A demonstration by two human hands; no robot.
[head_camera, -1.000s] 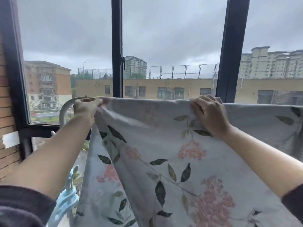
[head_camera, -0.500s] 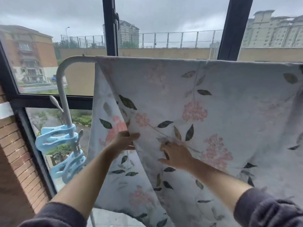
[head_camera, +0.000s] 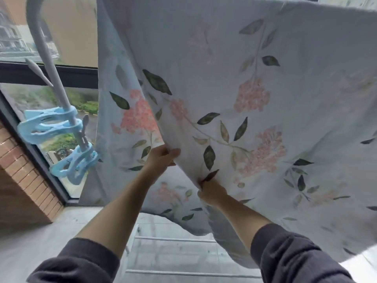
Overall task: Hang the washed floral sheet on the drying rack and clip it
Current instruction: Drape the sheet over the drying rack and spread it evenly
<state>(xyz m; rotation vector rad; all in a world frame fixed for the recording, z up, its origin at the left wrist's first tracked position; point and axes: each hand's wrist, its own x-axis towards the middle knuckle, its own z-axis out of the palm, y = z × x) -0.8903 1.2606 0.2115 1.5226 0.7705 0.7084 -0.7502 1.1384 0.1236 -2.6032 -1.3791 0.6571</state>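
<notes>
left hand [head_camera: 161, 160] and right hand [head_camera: 212, 194] grip the floral sheet [head_camera: 234, 64].

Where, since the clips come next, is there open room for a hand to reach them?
Free: the gap between the rack pole and the sheet, beside the blue clips. Crowded: the fold that the left hand and right hand grip.

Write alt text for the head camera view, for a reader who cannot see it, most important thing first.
A person's left hand and right hand grip the loose side edge of a floral sheet hung over a drying rack beside a window. Two blue clips sit on the rack's upright pole, not on the sheet.
</notes>
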